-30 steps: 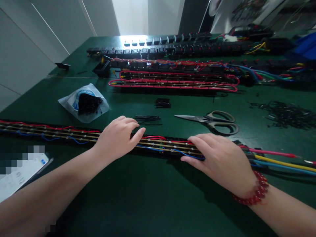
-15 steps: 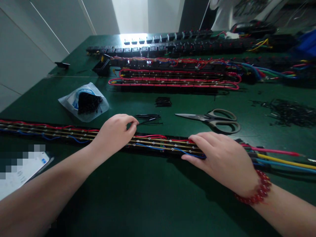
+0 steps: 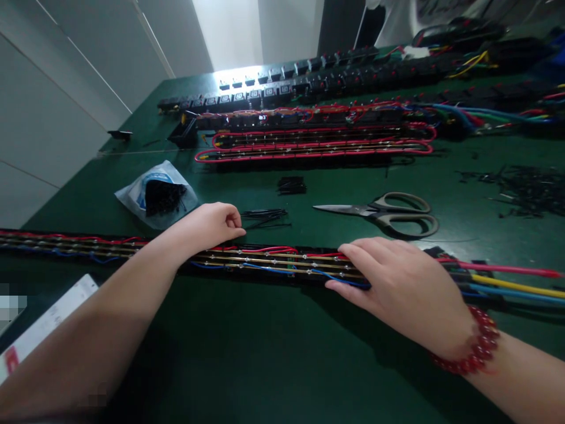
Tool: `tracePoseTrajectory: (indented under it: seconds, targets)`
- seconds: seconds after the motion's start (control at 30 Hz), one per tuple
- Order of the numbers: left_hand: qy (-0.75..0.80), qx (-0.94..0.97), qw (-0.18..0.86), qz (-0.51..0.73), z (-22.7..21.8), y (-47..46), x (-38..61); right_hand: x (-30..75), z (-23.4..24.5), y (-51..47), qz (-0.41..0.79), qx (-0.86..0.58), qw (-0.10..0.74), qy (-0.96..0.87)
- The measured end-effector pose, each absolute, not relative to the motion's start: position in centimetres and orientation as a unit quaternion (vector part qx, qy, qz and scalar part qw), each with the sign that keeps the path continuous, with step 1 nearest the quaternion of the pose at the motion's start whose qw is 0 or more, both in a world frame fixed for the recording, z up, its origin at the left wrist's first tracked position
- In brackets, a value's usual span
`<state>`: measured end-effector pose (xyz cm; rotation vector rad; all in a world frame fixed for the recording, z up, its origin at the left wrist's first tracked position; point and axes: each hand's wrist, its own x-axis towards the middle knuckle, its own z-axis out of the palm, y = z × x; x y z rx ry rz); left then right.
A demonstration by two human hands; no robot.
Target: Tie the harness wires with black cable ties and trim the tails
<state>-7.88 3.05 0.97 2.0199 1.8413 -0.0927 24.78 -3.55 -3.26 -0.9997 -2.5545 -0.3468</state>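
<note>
The right hand (image 3: 397, 288) is gripping a long black strip with brass rails and red and blue wires (image 3: 260, 261), lying across the green tabletop (image 3: 265, 353); the left hand (image 3: 212, 225) is curling its fingers beside thin black ties (image 3: 269, 215), whether holding one I cannot tell.

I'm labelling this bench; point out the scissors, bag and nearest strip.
Scissors (image 3: 371, 210), head view, on the pivot.
Bag (image 3: 133, 194), head view, on its left side.
Nearest strip (image 3: 269, 261), head view, on its wired middle.

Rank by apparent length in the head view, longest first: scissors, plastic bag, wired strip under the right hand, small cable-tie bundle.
1. Wired strip
2. Scissors
3. Plastic bag
4. Small cable-tie bundle
</note>
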Motion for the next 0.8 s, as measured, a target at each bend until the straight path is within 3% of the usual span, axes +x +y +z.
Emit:
tracePoseTrajectory:
  seconds: [0.37, 0.57, 0.67, 0.8]
  targets:
    - [0.647, 0.739, 0.187, -0.021, -0.2, 2.4, -8.2, 24.6, -3.4, -3.4, -0.123, -0.36, 0.182, -0.907]
    - [0.634, 0.751, 0.171, 0.063, 0.6, 0.6, -7.1, 24.8, -3.4, -3.7, -0.103, -0.36, 0.207, -0.904]
    - [0.558, 0.789, 0.203, 0.156, 1.6, -1.7, -4.8, 24.7, -2.6, -3.9, -0.012, -0.379, 0.269, -0.885]
    - [0.481, 0.821, 0.248, 0.184, 1.7, -3.5, -2.1, 23.3, -0.6, -3.5, 0.255, -0.45, 0.334, -0.788]
